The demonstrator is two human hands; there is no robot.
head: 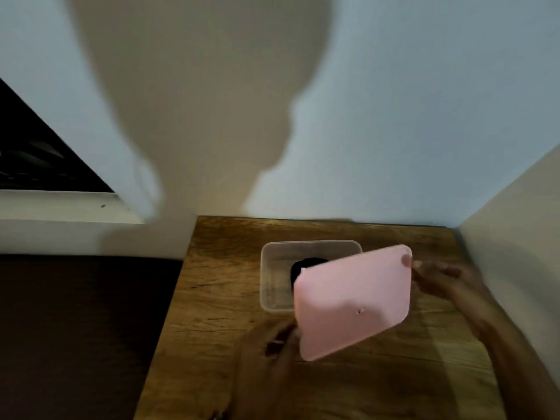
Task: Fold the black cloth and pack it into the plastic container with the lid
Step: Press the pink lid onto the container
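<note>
A pink lid (353,301) is held tilted above the table (212,298) between both hands. The right hand (448,281) has its fingers (419,263) closed on the lid's far right corner; the left hand (272,344) pinches its near left corner. Beyond the left fingers, partly hidden by the lid, stands the clear container (277,268) with the black cloth (306,266) lying inside.

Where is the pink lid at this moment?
In the head view the pink lid is held tilted between the left hand and right hand, above the near right part of the clear container on the wooden table.
</note>
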